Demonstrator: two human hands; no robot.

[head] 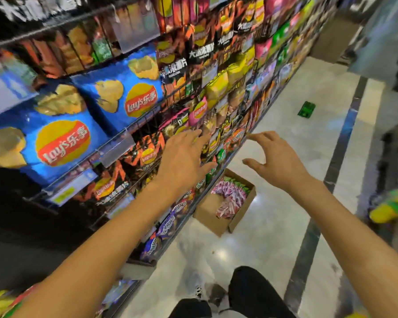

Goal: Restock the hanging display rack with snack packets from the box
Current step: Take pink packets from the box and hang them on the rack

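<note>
1. "Lay's 乐事" stands in a red band across a yellow disc on the near blue bag (pixel 48 143).
2. The next blue bag (pixel 122 92) bears the same logo.
3. "大波浪薯片" (partly blurred) shows in white on the black bags (pixel 201 51) higher up.
4. Print on other packets is too blurred to read.

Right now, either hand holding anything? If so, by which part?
Nothing held. The left hand reaches open toward the rack; the right hand hangs in the air with loosely curved fingers, above the box of packets.
</note>
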